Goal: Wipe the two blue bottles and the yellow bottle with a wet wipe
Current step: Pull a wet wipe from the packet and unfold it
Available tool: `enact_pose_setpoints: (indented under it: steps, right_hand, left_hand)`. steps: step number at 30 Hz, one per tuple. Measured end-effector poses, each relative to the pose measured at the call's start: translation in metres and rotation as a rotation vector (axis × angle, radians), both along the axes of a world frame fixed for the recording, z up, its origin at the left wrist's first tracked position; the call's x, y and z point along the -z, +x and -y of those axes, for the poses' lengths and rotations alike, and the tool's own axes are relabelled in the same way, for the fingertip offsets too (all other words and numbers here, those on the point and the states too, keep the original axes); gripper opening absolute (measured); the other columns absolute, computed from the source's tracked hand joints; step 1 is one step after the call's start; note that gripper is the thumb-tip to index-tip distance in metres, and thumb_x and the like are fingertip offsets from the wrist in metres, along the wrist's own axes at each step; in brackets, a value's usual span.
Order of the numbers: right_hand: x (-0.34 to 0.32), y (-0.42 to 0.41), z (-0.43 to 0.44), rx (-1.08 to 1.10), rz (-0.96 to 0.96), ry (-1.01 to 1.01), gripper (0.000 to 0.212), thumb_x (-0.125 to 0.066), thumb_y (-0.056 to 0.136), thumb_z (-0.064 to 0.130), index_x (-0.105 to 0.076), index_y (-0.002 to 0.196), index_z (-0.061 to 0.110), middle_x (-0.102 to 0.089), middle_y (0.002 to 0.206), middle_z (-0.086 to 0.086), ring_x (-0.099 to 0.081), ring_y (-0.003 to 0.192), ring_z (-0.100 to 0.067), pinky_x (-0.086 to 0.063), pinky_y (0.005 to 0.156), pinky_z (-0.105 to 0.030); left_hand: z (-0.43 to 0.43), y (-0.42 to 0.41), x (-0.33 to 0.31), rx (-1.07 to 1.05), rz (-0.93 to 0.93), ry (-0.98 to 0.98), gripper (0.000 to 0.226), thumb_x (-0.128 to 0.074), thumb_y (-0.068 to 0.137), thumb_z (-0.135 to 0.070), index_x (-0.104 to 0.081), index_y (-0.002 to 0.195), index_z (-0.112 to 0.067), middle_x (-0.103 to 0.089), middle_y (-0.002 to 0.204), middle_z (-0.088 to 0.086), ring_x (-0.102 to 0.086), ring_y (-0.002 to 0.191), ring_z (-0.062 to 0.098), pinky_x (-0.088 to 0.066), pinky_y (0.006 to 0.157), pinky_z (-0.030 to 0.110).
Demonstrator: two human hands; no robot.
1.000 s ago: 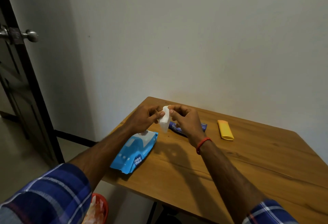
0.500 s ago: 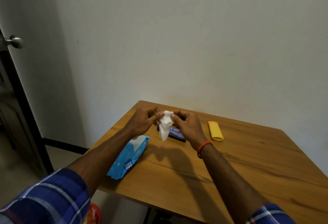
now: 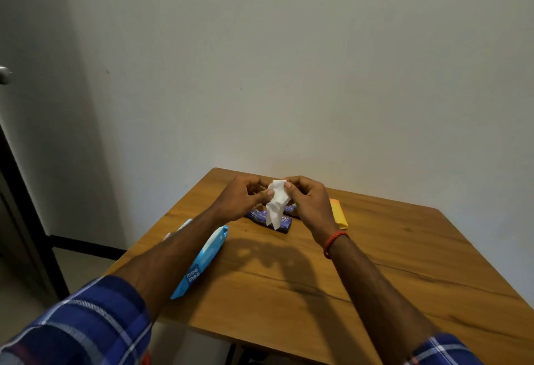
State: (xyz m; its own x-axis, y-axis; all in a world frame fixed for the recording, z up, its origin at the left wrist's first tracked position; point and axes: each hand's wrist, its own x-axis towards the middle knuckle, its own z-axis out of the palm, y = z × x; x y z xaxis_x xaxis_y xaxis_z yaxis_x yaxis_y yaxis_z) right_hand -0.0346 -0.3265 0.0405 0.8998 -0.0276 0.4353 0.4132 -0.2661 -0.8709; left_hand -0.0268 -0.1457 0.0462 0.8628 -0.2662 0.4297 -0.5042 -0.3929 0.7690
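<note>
Left hand [image 3: 239, 200] and right hand [image 3: 309, 202] pinch wet wipe [image 3: 277, 205], partly hiding blue bottles [image 3: 258, 215]; yellow bottle [image 3: 338, 214], wipes pack [image 3: 202, 263] on worktop [image 3: 375, 249].

One head-worn wide view looks forward and down across a table [image 3: 390, 263] toward the wall [image 3: 289, 75].

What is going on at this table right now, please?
A person pinches a white wet wipe between the left hand and the right hand above the wooden table. The two blue bottles and the yellow bottle lie flat beyond it, untouched. The blue wipes pack lies near the left forearm.
</note>
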Motion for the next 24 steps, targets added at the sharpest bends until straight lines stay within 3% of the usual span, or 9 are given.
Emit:
enact_pose_setpoints:
  steps: [6, 9, 13, 16, 19, 24]
  right_hand:
    - [-0.004, -0.004, 0.007, -0.005, 0.011, 0.033, 0.016, -0.061, 0.096, 0.023, -0.062, 0.109, 0.015, -0.070, 0.104, -0.006, -0.068, 0.094, -0.019, -0.060, 0.066, -0.026]
    - [-0.003, -0.006, 0.011, -0.033, -0.007, -0.034, 0.030, -0.069, 0.088, 0.037, -0.061, 0.109, 0.018, -0.069, 0.102, -0.002, -0.068, 0.092, -0.018, -0.063, 0.067, -0.034]
    - [0.000, -0.007, 0.019, 0.010, -0.003, -0.168, 0.040, -0.079, 0.079, 0.036, -0.063, 0.111, 0.019, -0.068, 0.103, 0.002, -0.064, 0.091, -0.013, -0.061, 0.069, -0.032]
    - [0.000, -0.008, 0.028, 0.042, 0.008, -0.197, 0.027, -0.075, 0.083, 0.020, -0.068, 0.109, 0.016, -0.068, 0.097, 0.002, -0.064, 0.086, -0.013, -0.058, 0.066, -0.026]
    - [-0.001, -0.010, 0.037, 0.049, -0.001, -0.165, 0.014, -0.066, 0.091, 0.016, -0.071, 0.104, 0.015, -0.069, 0.087, 0.003, -0.062, 0.075, -0.008, -0.048, 0.057, -0.014]
    - [-0.007, -0.013, 0.048, 0.113, -0.010, -0.052, 0.017, -0.055, 0.096, 0.015, -0.072, 0.093, 0.013, -0.067, 0.081, 0.001, -0.056, 0.070, -0.010, -0.048, 0.060, -0.023]
  left_hand:
    - [0.011, -0.002, -0.005, -0.004, -0.015, -0.069, 0.007, -0.066, 0.093, -0.021, -0.070, 0.097, -0.027, -0.075, 0.091, -0.004, -0.073, 0.080, 0.012, -0.061, 0.067, 0.026]
    - [0.016, -0.001, -0.006, -0.025, -0.002, -0.062, 0.006, -0.067, 0.092, -0.023, -0.069, 0.099, -0.023, -0.075, 0.097, 0.002, -0.073, 0.089, 0.023, -0.063, 0.075, 0.036]
    - [0.026, 0.000, -0.006, -0.019, 0.008, -0.036, 0.008, -0.067, 0.092, -0.024, -0.069, 0.093, -0.016, -0.074, 0.090, 0.003, -0.072, 0.080, 0.018, -0.062, 0.068, 0.029]
    - [0.031, 0.002, -0.003, -0.018, 0.010, -0.003, 0.017, -0.066, 0.094, -0.023, -0.069, 0.095, -0.006, -0.072, 0.084, -0.001, -0.069, 0.071, 0.007, -0.057, 0.061, 0.020]
    - [0.034, 0.003, -0.001, -0.012, 0.007, -0.009, 0.015, -0.062, 0.097, -0.023, -0.067, 0.092, -0.009, -0.070, 0.082, -0.003, -0.067, 0.067, 0.001, -0.054, 0.058, 0.016]
    - [0.042, 0.003, -0.001, 0.003, -0.046, -0.067, 0.023, -0.058, 0.099, -0.023, -0.063, 0.093, -0.001, -0.072, 0.091, 0.009, -0.068, 0.069, 0.004, -0.054, 0.059, 0.019]
